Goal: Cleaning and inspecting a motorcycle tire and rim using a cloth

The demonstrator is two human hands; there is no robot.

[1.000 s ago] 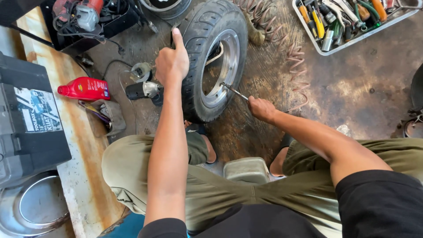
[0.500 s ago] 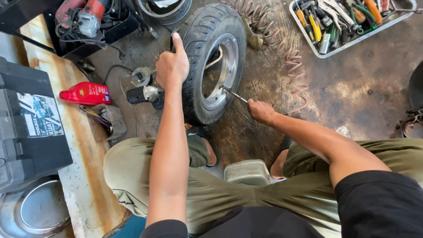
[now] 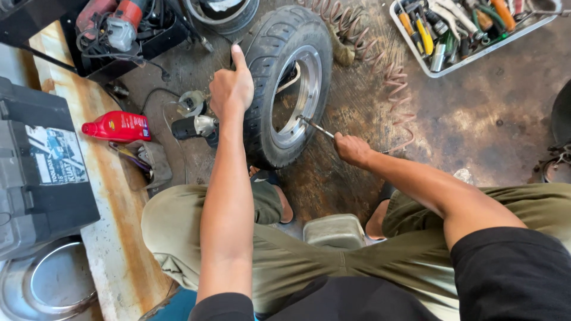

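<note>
A small black tyre point(image 3: 279, 65) on a silver wheel rim point(image 3: 297, 98) stands upright on the stained floor in front of me. My left hand point(image 3: 231, 89) grips the top left of the tyre's tread, one finger pointing up. My right hand point(image 3: 351, 148) holds a thin metal tool point(image 3: 315, 126) whose tip rests against the inner edge of the rim. I sit low, with my knees in olive trousers on either side of the wheel.
A red bottle point(image 3: 119, 126) lies left of the wheel beside a dark tool case point(image 3: 41, 172). A tray of hand tools point(image 3: 464, 30) sits at top right. A coiled air hose point(image 3: 380, 65) runs behind the tyre. A power tool point(image 3: 119, 24) lies top left.
The view has shifted slightly; both hands keep their hold on the tyre and the tool, with the right hand a little lower.
</note>
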